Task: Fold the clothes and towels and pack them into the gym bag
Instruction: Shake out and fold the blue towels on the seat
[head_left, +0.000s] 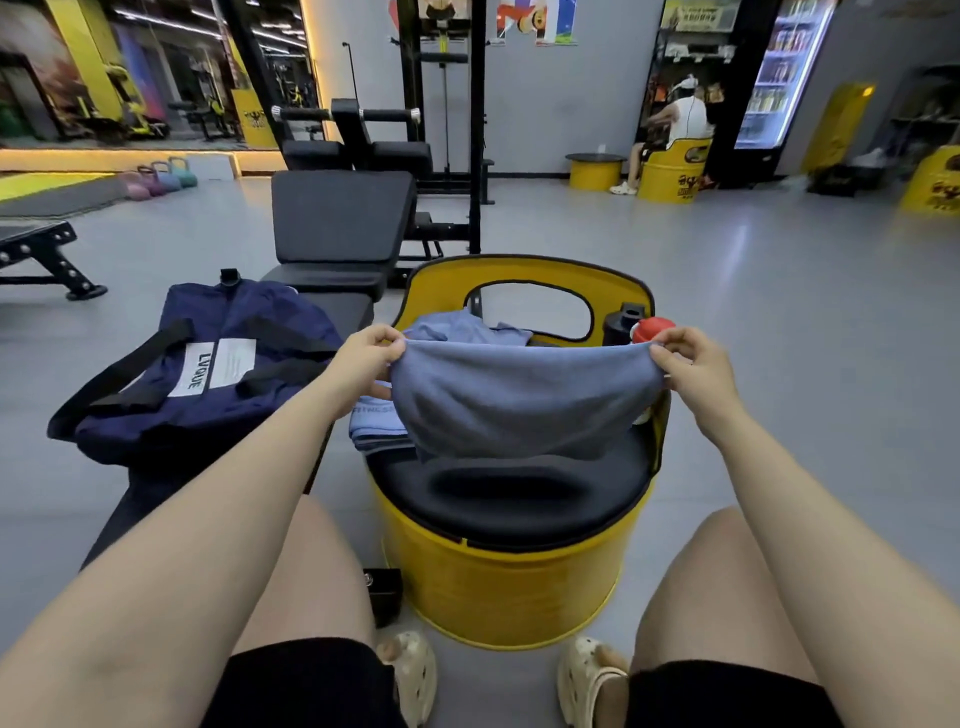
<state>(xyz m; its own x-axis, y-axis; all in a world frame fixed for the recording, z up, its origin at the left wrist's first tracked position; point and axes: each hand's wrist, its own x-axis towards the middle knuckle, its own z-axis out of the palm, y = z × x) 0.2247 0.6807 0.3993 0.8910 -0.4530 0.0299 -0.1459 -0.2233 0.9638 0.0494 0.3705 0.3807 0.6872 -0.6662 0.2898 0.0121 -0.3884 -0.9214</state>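
I hold one blue-grey towel (519, 400) stretched out in front of me, above the black cushion of the yellow barrel seat (511, 577). My left hand (366, 358) pinches its left top corner between thumb and fingers, and my right hand (693, 364) pinches the right top corner the same way; the cloth sags between them.

The one gym bag (208, 364), navy with black straps, lies on the black bench (332, 296) to my left. Its white label reads "LVQUE"; the smaller print beside that is too fine to read.

On the seat, under my left hand, sits a small stack of folded cloths (376, 423); the top one is light blue with letters I can only half make out. I cannot count the layers. Behind the towel one more blue garment (462, 327) lies loose. At the seat's right edge stand two bottles: one black (621, 325), one with a red cap (652, 328).
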